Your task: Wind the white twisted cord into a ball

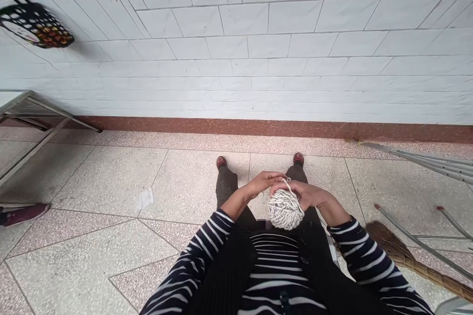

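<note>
No text, label, brand, number or sign can be read anywhere in this view

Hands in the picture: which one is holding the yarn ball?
The right hand, curled against the white yarn ball. The left hand is beside it, with its fingertips near the loose strand.

White-striped navy sleeves (202, 251) flank a black vest (231, 270).

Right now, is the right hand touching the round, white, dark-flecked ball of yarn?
Touching: the head view shows the right hand curled against the ball of yarn, with no gap between.
</note>
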Motion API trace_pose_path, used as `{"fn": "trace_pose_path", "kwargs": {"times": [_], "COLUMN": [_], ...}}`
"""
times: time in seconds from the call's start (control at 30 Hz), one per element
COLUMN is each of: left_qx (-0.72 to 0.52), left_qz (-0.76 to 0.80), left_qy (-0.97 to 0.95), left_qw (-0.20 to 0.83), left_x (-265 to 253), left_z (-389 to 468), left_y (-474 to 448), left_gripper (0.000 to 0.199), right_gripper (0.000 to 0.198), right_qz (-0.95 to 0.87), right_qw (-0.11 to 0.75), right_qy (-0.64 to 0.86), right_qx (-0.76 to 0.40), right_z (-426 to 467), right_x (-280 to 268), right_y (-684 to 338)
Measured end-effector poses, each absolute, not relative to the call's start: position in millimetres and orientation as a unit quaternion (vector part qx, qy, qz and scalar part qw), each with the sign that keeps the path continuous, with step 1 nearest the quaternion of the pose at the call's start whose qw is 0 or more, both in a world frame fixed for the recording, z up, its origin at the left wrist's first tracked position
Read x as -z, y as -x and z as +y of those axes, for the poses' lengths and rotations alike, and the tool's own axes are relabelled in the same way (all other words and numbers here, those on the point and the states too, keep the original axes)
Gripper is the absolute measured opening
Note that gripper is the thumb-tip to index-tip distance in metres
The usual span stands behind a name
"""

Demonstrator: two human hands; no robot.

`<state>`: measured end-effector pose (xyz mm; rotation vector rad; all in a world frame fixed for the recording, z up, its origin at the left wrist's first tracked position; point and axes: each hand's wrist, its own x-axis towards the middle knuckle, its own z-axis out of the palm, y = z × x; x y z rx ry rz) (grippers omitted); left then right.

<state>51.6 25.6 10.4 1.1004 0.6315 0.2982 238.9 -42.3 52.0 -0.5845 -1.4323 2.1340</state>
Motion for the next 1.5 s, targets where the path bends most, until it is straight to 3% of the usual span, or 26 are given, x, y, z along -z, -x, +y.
{"fn": "trace_pose_path", "kwargs": {"times": [0.2,0.4,0.57,0.7,0.8,0.93,1.13,1.3,1.5], "left_qx": [-0.168,-0.178,-0.306,-0.374,-0.385,-0.38,-0.347,-0.321,-0.301], "left_qz": [0.269,0.238,0.352,0.389,0.379,0.387,0.353,0.313,0.294], "left_qy": [-0.466,-0.444,-0.516,-0.57,-0.582,-0.563,-0.615,-0.74,-0.871], "left_qw": [0.826,0.845,0.719,0.619,0.607,0.624,0.614,0.501,0.255], "left_x": [-12.1,-26.8,-39.5,-55.4,-65.4,-65.7,-58.3,-65.4,-67.0], "left_z": [30.7,30.9,33.8,36.4,35.9,32.7,20.8,16.7,23.4], "left_y": [-47.7,-58.6,-53.9,-44.6,-40.9,-41.8,-44.8,-42.0,-37.8], "left_gripper": [0.044,0.053,0.03,0.023,0.023,0.027,0.031,0.027,0.02], "right_gripper": [0.083,0.08,0.083,0.067,0.061,0.079,0.043,0.035,0.066], "right_qz": [-0.526,-0.552,-0.495,-0.357,-0.265,-0.234,-0.156,-0.185,-0.224], "right_qw": [0.294,0.3,0.344,0.439,0.497,0.508,0.527,0.533,0.515], "right_qy": [0.219,0.214,0.229,0.258,0.229,0.213,0.234,0.221,0.257], "right_qx": [-0.767,-0.747,-0.765,-0.783,-0.794,-0.802,-0.802,-0.796,-0.786], "right_z": [-45.6,-42.7,-52.5,-64.2,-66.7,-62.7,-56.6,-57.5,-58.2], "right_x": [-48.9,-57.4,-57.5,-40.5,-35.2,-42.8,-43.9,-38.5,-39.7], "right_y": [-247.9,-247.6,-251.9,-246.3,-239.8,-238.5,-236.8,-236.6,-237.7]}}
